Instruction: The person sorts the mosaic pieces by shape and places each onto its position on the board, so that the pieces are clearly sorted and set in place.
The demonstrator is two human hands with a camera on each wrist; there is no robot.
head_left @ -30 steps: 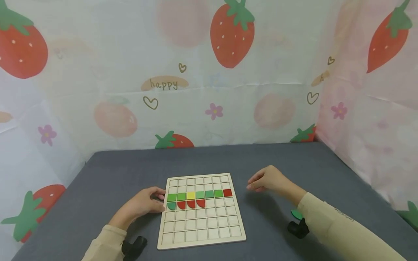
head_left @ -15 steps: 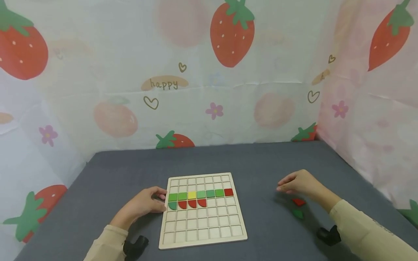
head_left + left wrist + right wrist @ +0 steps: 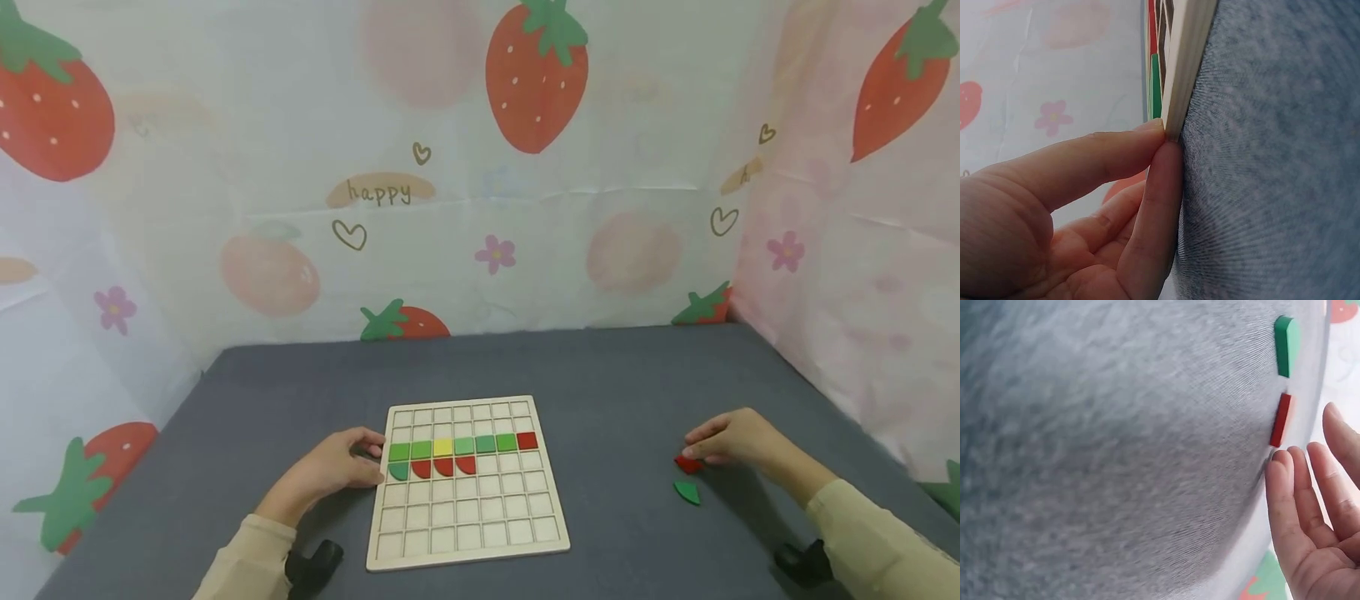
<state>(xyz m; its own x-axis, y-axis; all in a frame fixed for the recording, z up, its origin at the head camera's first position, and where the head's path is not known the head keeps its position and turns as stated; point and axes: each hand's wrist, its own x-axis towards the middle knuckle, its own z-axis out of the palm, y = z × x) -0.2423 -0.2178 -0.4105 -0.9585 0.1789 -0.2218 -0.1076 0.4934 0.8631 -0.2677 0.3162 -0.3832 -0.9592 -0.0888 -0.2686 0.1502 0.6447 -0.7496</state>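
A pale wooden grid board (image 3: 468,546) lies on the dark cloth. One of its rows carries green, yellow and red square tiles, and the row below carries a green and several red rounded tiles at its left. My left hand (image 3: 341,465) holds the board's left edge; in the left wrist view thumb and finger (image 3: 1159,187) meet at that edge. At the right, my right hand (image 3: 738,437) reaches over a red piece (image 3: 687,465). In the right wrist view its fingertips are right at the red piece's end, thumb standing apart. A green quarter-round piece (image 3: 686,492) lies nearer me.
A dark grey cloth (image 3: 615,367) covers the table. Behind it and at both sides hang pale curtains (image 3: 540,208) printed with strawberries. Black camera mounts (image 3: 313,568) sit at both wrists.
My right hand has moved right and toward me, from beside the board to the loose red piece. The left hand stays at the board's edge. The tiles have not moved.
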